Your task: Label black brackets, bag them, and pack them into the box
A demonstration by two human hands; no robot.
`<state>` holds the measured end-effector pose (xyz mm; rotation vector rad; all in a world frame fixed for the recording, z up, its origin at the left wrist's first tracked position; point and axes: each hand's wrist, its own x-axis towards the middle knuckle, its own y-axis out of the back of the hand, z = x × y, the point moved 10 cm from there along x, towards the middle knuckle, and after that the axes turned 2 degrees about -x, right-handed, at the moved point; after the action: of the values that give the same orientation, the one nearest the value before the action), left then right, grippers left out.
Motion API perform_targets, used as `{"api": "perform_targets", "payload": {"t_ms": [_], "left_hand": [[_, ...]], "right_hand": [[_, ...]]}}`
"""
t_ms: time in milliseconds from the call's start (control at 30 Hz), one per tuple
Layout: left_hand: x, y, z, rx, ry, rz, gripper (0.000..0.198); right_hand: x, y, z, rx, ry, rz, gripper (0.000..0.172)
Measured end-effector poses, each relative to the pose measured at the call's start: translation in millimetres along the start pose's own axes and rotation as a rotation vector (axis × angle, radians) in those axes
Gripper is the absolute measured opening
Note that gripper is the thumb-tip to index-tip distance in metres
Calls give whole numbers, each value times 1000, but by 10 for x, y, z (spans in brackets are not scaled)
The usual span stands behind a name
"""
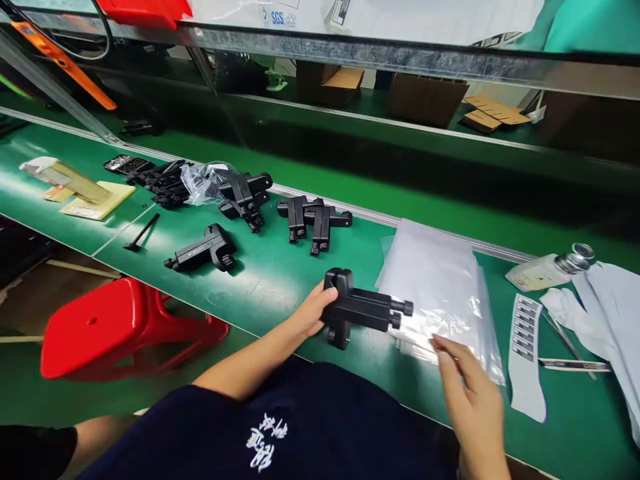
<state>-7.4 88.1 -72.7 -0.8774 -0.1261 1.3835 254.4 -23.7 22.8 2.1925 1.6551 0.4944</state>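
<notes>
My left hand (pixel 313 310) is closed around a black T-shaped plastic bracket (pixel 363 307), held above the table with its two knobs pointing right. My right hand (pixel 470 387) has thumb and forefinger pinched together over the front edge of a stack of clear plastic bags (pixel 435 273). Whether a bag edge is between those fingertips I cannot tell. Beyond my left hand, a similar bracket (pixel 203 250) with white BOSCH lettering lies on the green table (pixel 270 280). More brackets (pixel 315 223) lie in a group by the back rail.
Further left are piled brackets (pixel 245 197), black parts (pixel 167 180), a tape dispenser (pixel 80 183) and a black rod-like part (pixel 143 233). On the right are a pump bottle (pixel 550 267), a label strip (pixel 527 353) and tweezers (pixel 575 365). A red stool (pixel 95 327) stands below.
</notes>
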Motion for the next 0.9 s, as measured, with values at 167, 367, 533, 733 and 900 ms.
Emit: {"api": "perform_targets", "payload": {"t_ms": [167, 367, 533, 733, 900], "left_hand": [[-252, -762, 78, 361, -176, -311, 58], [-273, -956, -57, 389, -180, -392, 63], [-28, -511, 12, 107, -122, -107, 62], [51, -332, 317, 118, -235, -35, 60], [-19, -409, 371, 206, -292, -138, 60]], "right_hand": [[-108, -823, 505, 500, -138, -267, 65], [-69, -536, 418, 452, -119, -97, 68], [-126, -638, -47, 195, 59, -488, 60], [-544, -1002, -502, 195, 224, -1081, 50], [-124, -603, -122, 289, 106, -713, 50]]}}
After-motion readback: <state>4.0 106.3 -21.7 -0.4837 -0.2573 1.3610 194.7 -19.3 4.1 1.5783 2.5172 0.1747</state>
